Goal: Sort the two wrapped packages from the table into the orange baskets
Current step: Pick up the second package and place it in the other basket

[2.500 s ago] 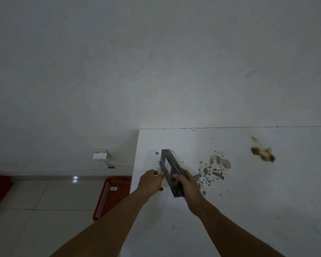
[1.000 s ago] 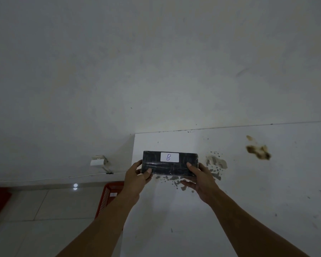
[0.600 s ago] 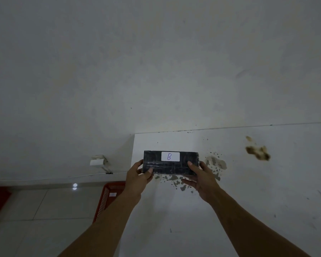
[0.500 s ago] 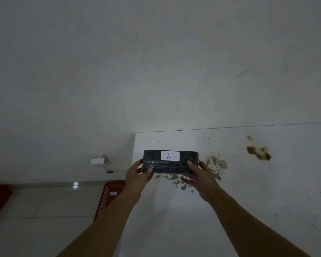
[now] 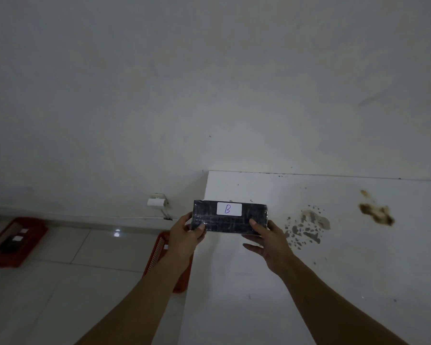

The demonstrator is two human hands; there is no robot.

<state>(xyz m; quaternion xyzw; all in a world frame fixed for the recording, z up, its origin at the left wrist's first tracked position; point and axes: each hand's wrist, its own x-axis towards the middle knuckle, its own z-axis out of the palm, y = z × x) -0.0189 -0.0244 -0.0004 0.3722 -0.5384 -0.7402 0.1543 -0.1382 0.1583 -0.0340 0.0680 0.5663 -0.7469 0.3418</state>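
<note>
A black wrapped package with a white label marked "B" is held up flat toward me, over the white table's left edge. My left hand grips its left end and my right hand grips its right end. One orange basket stands on the floor just left of the table, partly hidden by my left forearm. A second orange basket sits on the floor at far left, with a dark package and white labels inside it.
The table top carries a grey speckled stain and a brown stain. A white wall socket with a cable sits low on the wall. Pale floor tiles lie between the baskets.
The package was turned from edge-on to label-facing earlier. Since half a second ago my view has shifted left, showing more of the far-left basket; the hands keep their grip.
</note>
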